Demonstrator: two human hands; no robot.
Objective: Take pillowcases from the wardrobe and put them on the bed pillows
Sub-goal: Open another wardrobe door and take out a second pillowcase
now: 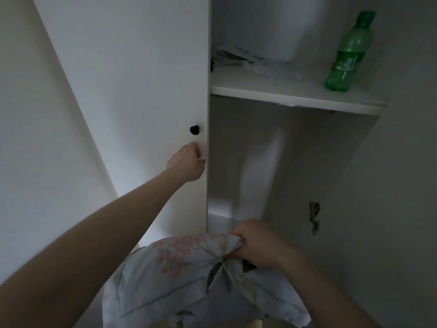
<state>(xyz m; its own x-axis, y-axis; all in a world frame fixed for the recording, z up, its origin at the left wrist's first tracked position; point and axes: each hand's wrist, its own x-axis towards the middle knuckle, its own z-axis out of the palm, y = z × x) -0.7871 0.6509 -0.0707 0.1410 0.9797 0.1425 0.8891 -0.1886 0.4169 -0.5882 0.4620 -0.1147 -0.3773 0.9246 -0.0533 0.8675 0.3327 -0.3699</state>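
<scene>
A pale floral pillowcase [189, 275] with pink flowers and green leaves hangs bunched at the bottom centre. My right hand [257, 245] grips its upper corner in front of the open wardrobe compartment [307, 174]. My left hand [186, 163] reaches out to the white wardrobe door [132, 79]. It holds the door's right edge just below the black knob [194, 130], thumb on the front; the fingertips are hidden at the edge.
A white shelf [283, 93] crosses the wardrobe above, carrying a green plastic bottle [347, 55] at the right and some papers [238, 59] at the left. A metal hinge [314, 217] sits on the right inner wall.
</scene>
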